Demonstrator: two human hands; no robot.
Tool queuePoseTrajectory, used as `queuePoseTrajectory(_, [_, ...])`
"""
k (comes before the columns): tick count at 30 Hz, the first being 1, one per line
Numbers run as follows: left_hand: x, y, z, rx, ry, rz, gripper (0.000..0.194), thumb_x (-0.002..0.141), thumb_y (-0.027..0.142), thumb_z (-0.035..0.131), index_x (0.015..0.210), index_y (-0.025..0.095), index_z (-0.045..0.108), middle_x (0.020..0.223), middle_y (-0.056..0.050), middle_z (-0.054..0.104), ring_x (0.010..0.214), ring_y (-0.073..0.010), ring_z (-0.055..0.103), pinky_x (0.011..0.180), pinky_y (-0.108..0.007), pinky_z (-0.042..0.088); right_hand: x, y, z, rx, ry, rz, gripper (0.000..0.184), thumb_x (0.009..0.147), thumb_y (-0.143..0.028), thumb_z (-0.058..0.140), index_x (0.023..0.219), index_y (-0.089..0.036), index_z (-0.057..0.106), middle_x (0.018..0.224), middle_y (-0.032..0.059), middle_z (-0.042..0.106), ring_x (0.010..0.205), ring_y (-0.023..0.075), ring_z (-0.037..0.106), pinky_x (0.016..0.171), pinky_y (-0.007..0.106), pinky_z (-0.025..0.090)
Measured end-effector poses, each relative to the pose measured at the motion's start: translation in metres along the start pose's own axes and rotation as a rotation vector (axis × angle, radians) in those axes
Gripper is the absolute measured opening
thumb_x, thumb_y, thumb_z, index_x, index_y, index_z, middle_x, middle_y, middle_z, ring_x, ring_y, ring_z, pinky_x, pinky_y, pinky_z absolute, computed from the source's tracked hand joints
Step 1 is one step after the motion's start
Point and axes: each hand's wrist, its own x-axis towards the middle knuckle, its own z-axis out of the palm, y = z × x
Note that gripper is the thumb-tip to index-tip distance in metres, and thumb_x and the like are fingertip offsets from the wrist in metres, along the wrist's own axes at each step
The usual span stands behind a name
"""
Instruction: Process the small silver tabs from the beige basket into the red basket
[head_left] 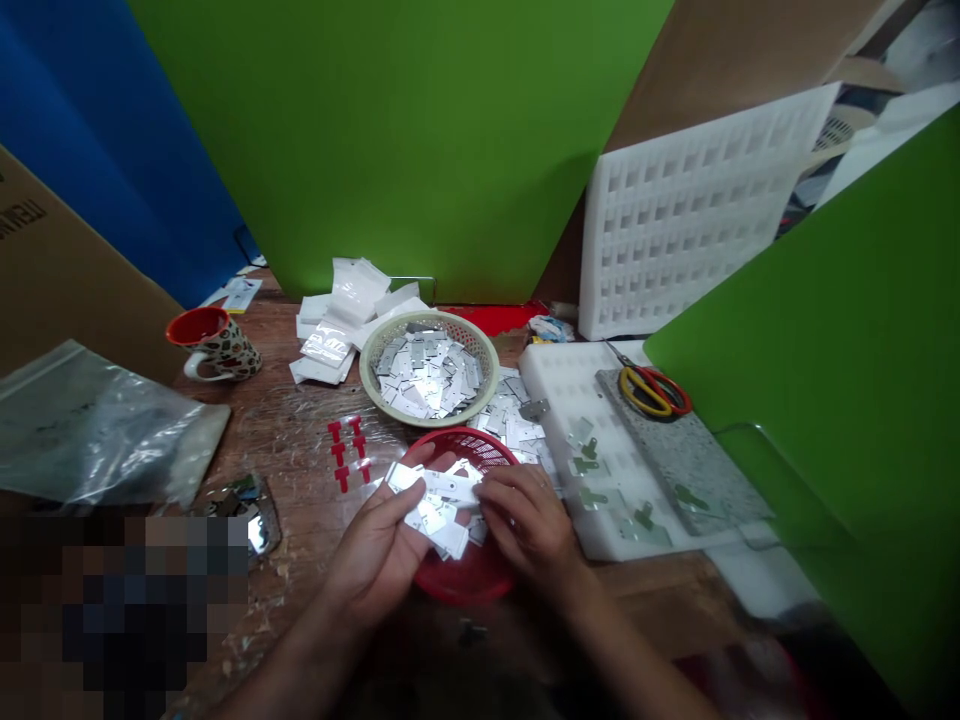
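I have the left hand [386, 550] half open under a loose fan of flat metal plates [439, 525], thumb pressed down on them to keep them gripped. My right hand [525, 515] faces it, fingertips closed on the near end of one strip [451, 487] lying across the fan. Both hands sit over the red basket [465, 585], whose inside I can only partly see past them. Straight beyond them I get a cream basket [365, 385] heaped with similar plates, and loose plates [517, 415] spill just beyond the right hand. Left of the left hand lie small red T-shaped pieces [341, 450]. Right of the right hand is a white foam block [551, 375] carrying a grey slab [652, 440], with scissors [652, 392] on the slab's far end.
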Motion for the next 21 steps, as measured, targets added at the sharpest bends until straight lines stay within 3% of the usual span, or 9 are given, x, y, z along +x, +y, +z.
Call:
queuePoseTrajectory(4, [0.001,0.003,-0.002,-0.01,0.006,-0.003,0.054,0.086,0.01,0.056,0.137,0.024,0.045,0.133,-0.012,0.058,0.109,-0.0278,0.063,0.093,-0.047,0.052,0.001,0.003,-0.003,0.019,0.037,0.016,0.031,0.082,-0.004,0.057,0.106,-0.023,0.063,0.093,0.0066,0.065,0.086,0.0211,0.061,0.075,0.039,0.049])
queuePoseTrajectory(8, [0.002,0.009,-0.005,-0.074,0.007,-0.02,0.049,0.088,0.013,0.05,0.137,0.019,0.045,0.132,-0.016,0.058,0.113,-0.0312,0.061,0.091,-0.053,0.051,0.003,0.008,-0.012,0.011,0.089,0.167,0.03,0.082,-0.004,0.056,0.104,-0.023,0.064,0.093,0.0065,0.062,0.087,0.021,0.06,0.076,0.037,0.051])
queuePoseTrajectory(13, [0.002,0.01,-0.003,-0.089,-0.047,-0.036,0.064,0.079,0.001,0.045,0.14,0.019,0.04,0.134,-0.015,0.057,0.121,-0.0311,0.055,0.098,-0.054,0.046,0.012,-0.005,-0.012,0.162,-0.037,0.296,0.023,0.086,-0.011,0.052,0.101,-0.022,0.066,0.095,0.0066,0.058,0.089,0.0201,0.059,0.075,0.034,0.051])
queuePoseTrajectory(17, [-0.001,0.004,-0.001,-0.017,-0.101,-0.038,0.075,0.073,-0.006,0.045,0.142,0.023,0.039,0.135,-0.011,0.057,0.124,-0.0286,0.053,0.103,-0.047,0.043,0.021,-0.023,0.0,0.213,-0.167,0.354,0.02,0.081,-0.023,0.067,0.101,-0.021,0.065,0.093,0.0055,0.058,0.089,0.0204,0.058,0.078,0.034,0.05])
queuePoseTrajectory(21, [-0.001,0.002,-0.004,0.014,-0.086,-0.038,0.077,0.074,-0.006,0.048,0.143,0.024,0.037,0.135,-0.011,0.057,0.124,-0.0264,0.053,0.104,-0.041,0.042,0.026,-0.029,0.011,0.271,-0.151,0.441,0.011,0.078,-0.022,0.071,0.087,-0.02,0.065,0.085,0.0026,0.058,0.083,0.0182,0.058,0.074,0.03,0.047])
